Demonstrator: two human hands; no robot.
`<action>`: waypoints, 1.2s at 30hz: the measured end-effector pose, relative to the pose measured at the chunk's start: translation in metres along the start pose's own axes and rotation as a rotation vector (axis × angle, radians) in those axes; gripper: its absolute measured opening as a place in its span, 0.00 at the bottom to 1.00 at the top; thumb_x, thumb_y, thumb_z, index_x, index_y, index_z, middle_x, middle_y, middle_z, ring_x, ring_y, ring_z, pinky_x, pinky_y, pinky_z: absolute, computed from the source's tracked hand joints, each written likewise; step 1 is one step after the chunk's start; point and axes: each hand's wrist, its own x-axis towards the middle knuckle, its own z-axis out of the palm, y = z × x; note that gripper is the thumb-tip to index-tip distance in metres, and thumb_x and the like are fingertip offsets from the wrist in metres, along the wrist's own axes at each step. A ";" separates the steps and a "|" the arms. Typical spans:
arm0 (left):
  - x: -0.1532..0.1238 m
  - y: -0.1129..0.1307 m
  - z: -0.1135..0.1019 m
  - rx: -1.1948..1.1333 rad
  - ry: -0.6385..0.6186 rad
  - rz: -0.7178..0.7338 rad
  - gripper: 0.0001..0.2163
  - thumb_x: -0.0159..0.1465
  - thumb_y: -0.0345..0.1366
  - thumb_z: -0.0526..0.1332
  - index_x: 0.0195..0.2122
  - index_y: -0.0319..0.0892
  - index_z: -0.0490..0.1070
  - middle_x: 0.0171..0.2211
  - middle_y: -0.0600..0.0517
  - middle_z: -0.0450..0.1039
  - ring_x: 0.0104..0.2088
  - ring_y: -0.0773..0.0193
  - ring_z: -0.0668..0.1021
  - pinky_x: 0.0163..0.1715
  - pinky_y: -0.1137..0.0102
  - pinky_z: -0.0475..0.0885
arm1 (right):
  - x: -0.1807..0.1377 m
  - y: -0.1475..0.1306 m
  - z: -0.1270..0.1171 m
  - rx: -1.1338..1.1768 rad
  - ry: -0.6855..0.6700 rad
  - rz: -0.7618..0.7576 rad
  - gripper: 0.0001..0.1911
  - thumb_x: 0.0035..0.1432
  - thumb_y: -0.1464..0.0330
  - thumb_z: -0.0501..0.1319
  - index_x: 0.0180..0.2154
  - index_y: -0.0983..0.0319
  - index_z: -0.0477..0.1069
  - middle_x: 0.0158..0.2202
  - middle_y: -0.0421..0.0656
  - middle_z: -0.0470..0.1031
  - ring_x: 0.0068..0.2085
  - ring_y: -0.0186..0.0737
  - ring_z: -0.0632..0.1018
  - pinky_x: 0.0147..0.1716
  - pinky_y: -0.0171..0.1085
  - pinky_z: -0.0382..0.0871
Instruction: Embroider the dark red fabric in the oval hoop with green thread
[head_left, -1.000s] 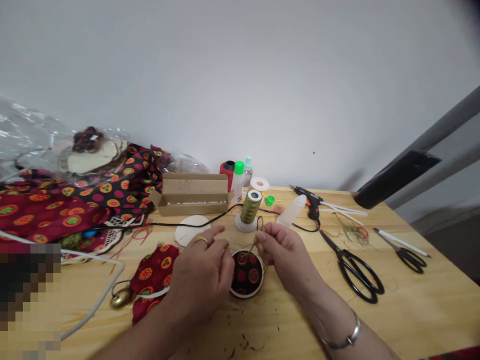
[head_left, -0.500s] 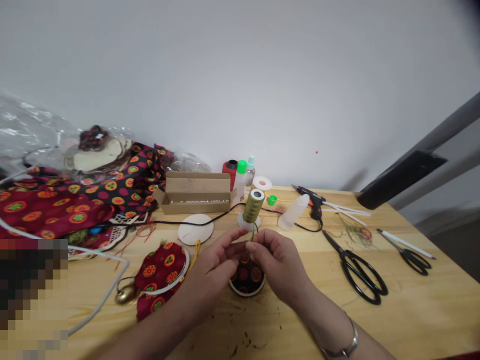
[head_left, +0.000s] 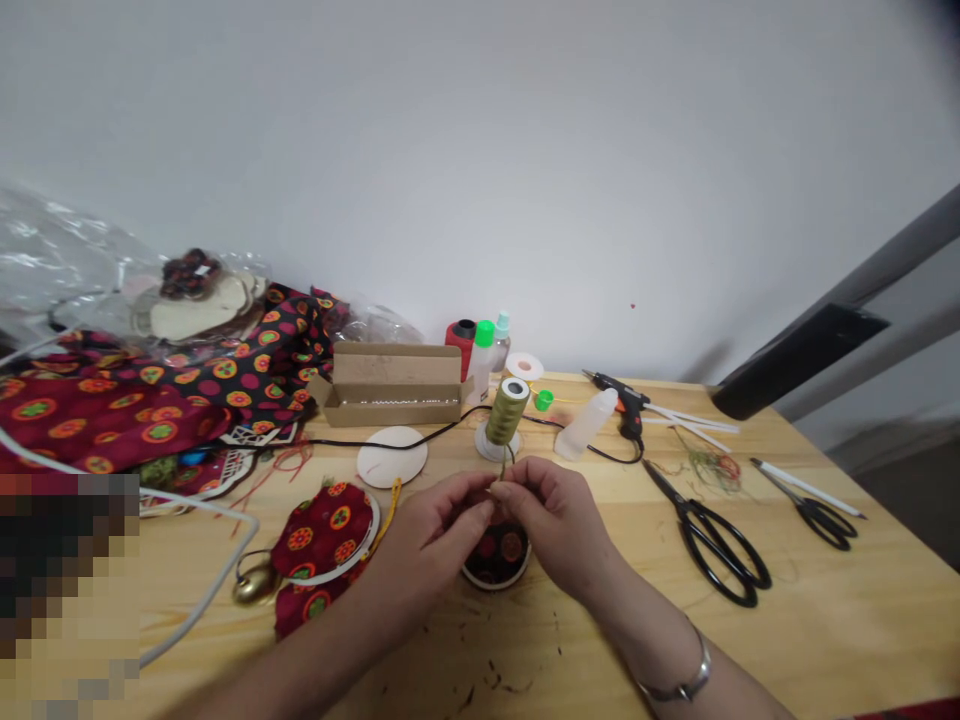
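Both my hands meet over a round piece covered in dark patterned fabric (head_left: 495,562) with a pale rim. The fingertips of my right hand (head_left: 553,510) pinch a short length of dark olive cord (head_left: 509,462). Against them, the thumb and fingers of my left hand (head_left: 448,530) are closed at the cord's lower part; their exact hold is partly hidden. Just behind stands a spool of olive thread (head_left: 508,412) on a white base. To the left lies a red fabric-covered round piece (head_left: 328,535), with a brass bell (head_left: 256,583) beside it.
Large black scissors (head_left: 712,545), smaller scissors (head_left: 823,522) and a glue gun (head_left: 628,400) lie to the right. Behind are a white bottle (head_left: 586,425), an open cardboard box (head_left: 394,405) and a white disc (head_left: 392,457). Patterned fabric (head_left: 180,400) is heaped at left.
My left fingers have closed in from a more spread pose, the thumb moving up to meet my right fingertips at the cord. My right hand has barely moved.
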 end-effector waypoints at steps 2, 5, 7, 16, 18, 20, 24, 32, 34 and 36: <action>0.000 0.000 0.000 0.024 0.020 0.012 0.13 0.57 0.34 0.58 0.43 0.43 0.74 0.37 0.52 0.77 0.37 0.60 0.76 0.37 0.70 0.70 | 0.000 0.000 -0.001 -0.021 0.007 -0.007 0.08 0.50 0.69 0.57 0.21 0.62 0.63 0.17 0.35 0.65 0.20 0.30 0.66 0.19 0.30 0.60; 0.001 0.000 0.000 0.079 0.090 0.019 0.10 0.56 0.34 0.60 0.38 0.44 0.77 0.32 0.53 0.78 0.35 0.61 0.76 0.36 0.71 0.70 | 0.000 0.001 -0.001 -0.029 0.019 -0.019 0.08 0.50 0.69 0.57 0.21 0.62 0.62 0.17 0.34 0.62 0.20 0.30 0.64 0.19 0.29 0.59; 0.002 0.000 -0.001 0.096 0.122 -0.001 0.08 0.55 0.34 0.61 0.34 0.44 0.78 0.30 0.54 0.78 0.33 0.62 0.76 0.34 0.72 0.70 | 0.000 0.002 0.000 -0.020 0.013 -0.030 0.08 0.50 0.69 0.57 0.21 0.62 0.63 0.17 0.34 0.62 0.20 0.29 0.64 0.19 0.29 0.59; 0.006 -0.003 -0.007 -0.191 0.065 -0.194 0.05 0.51 0.36 0.65 0.26 0.40 0.78 0.22 0.54 0.76 0.24 0.68 0.73 0.25 0.76 0.66 | -0.001 0.004 0.000 -0.003 0.016 -0.038 0.07 0.49 0.69 0.59 0.22 0.64 0.65 0.18 0.36 0.64 0.21 0.29 0.64 0.20 0.29 0.59; 0.007 -0.005 -0.007 -0.273 0.052 -0.235 0.05 0.50 0.36 0.66 0.25 0.40 0.78 0.21 0.53 0.75 0.22 0.70 0.71 0.23 0.76 0.64 | 0.000 0.003 0.000 0.002 0.018 -0.048 0.06 0.48 0.69 0.60 0.22 0.64 0.66 0.18 0.36 0.64 0.21 0.29 0.64 0.20 0.29 0.60; 0.008 -0.008 -0.007 -0.353 0.051 -0.276 0.06 0.49 0.36 0.67 0.25 0.39 0.77 0.20 0.52 0.74 0.20 0.71 0.69 0.21 0.77 0.61 | 0.000 0.002 -0.001 0.004 0.021 -0.056 0.06 0.48 0.70 0.60 0.22 0.64 0.66 0.18 0.36 0.64 0.21 0.29 0.64 0.20 0.29 0.60; 0.009 -0.010 -0.008 -0.501 0.012 -0.334 0.07 0.47 0.34 0.68 0.25 0.35 0.77 0.16 0.56 0.64 0.17 0.76 0.63 0.16 0.79 0.53 | 0.000 0.002 -0.002 0.017 0.016 -0.042 0.07 0.48 0.69 0.61 0.22 0.64 0.66 0.17 0.36 0.64 0.20 0.29 0.65 0.19 0.29 0.60; 0.008 -0.014 -0.006 -0.629 -0.082 -0.375 0.07 0.49 0.34 0.68 0.25 0.34 0.75 0.16 0.59 0.57 0.16 0.79 0.55 0.13 0.80 0.45 | -0.003 -0.004 -0.005 0.112 -0.005 0.002 0.07 0.46 0.68 0.62 0.22 0.63 0.67 0.17 0.36 0.67 0.19 0.29 0.66 0.17 0.29 0.61; 0.007 -0.014 -0.006 -0.619 -0.079 -0.371 0.07 0.49 0.34 0.68 0.25 0.34 0.74 0.16 0.58 0.59 0.16 0.79 0.56 0.13 0.80 0.45 | -0.003 -0.005 -0.005 0.135 -0.013 0.009 0.07 0.46 0.69 0.63 0.22 0.64 0.67 0.17 0.36 0.68 0.19 0.29 0.67 0.17 0.28 0.61; 0.007 -0.014 -0.006 -0.607 -0.076 -0.366 0.07 0.49 0.34 0.68 0.25 0.34 0.74 0.17 0.57 0.60 0.16 0.79 0.57 0.13 0.80 0.46 | -0.003 -0.006 -0.005 0.145 -0.019 0.014 0.07 0.46 0.69 0.63 0.22 0.64 0.68 0.18 0.36 0.69 0.19 0.28 0.67 0.18 0.28 0.61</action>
